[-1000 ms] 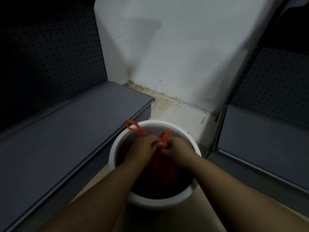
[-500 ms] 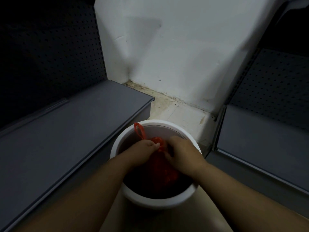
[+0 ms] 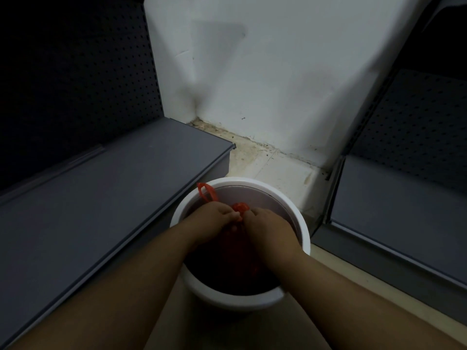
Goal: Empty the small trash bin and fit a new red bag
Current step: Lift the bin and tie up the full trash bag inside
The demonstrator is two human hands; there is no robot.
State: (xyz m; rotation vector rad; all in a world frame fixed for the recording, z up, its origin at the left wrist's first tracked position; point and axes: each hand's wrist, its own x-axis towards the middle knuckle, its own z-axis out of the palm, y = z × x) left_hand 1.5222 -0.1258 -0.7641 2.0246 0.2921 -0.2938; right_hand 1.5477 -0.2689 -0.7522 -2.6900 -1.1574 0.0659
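Since 1 second ago, the red bag's (image 3: 241,248) handles have been drawn shorter and bunched between the 2 hands. The bag is kept inside the white trash bin (image 3: 240,298), with its neck pinched by the left hand (image 3: 214,219) and right hand (image 3: 269,227), which are held together. A thin handle could be torn by uneven pulling, and a loose knot would let rubbish be spilled on lifting. The bin is hemmed in by the white wall (image 3: 278,84), the left grey shelf (image 3: 101,210) and the right grey shelf (image 3: 404,210).
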